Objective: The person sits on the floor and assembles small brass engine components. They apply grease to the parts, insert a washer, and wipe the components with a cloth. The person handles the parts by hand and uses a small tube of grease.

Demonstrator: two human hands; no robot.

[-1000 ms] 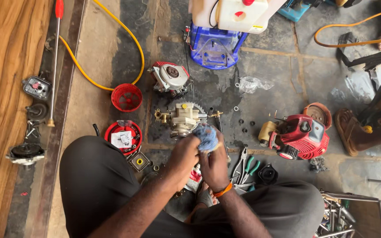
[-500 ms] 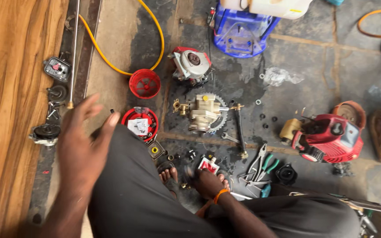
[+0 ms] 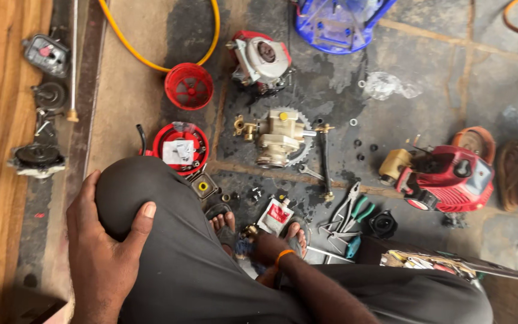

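Note:
My left hand lies flat on my left knee, fingers spread, holding nothing. My right hand, with an orange band on its wrist, reaches down to the floor between my two sandalled feet. Its fingers close around a bit of blue cloth, with a small brass part at the fingertips. A red and white sachet lies just beyond that hand. A brass-coloured pump body with a toothed wheel sits on the dark oily floor ahead.
Around it are a red fan cover, a red round housing, a small engine, a red engine, pliers, loose washers, a yellow hose and a blue frame. Engine parts lie on wood at the left.
My left hand has come down from mid-air onto my left knee. My right hand has stayed low between my feet, and the view has shifted closer and left.

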